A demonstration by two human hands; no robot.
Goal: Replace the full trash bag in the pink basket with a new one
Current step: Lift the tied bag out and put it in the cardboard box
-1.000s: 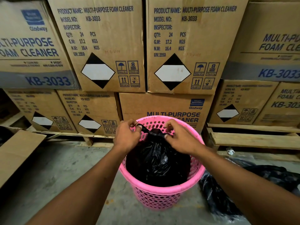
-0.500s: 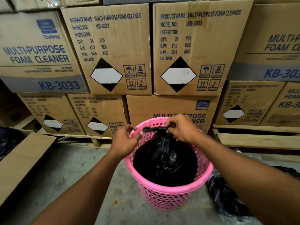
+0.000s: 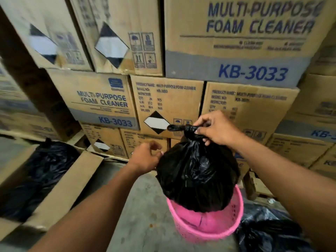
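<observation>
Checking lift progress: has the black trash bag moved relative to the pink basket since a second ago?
Yes. The black trash bag has risen, mostly above the pink basket rim, held by the right hand.

1. Right hand [image 3: 216, 129] fisted around the knotted neck of the full black trash bag [image 3: 196, 173]; a twisted tail of plastic pokes out leftward past the fingers.
2. Bag hangs over the pink basket [image 3: 209, 228], its bulging bottom covering most of the opening; whether it touches the rim, cannot tell.
3. Left hand [image 3: 146, 158] loosely curled, holding nothing, just beside the bag's upper left shoulder.
4. Basket stands on the concrete floor [image 3: 145, 215].
5. Behind: stacked cartons [image 3: 236, 42] printed "MULTI-PURPOSE FOAM CLEANER, KB-3033".
6. Left: open cardboard box [image 3: 60, 193] holding black plastic.
7. Lower right: crumpled black plastic [image 3: 269, 231] on the floor beside the basket.
</observation>
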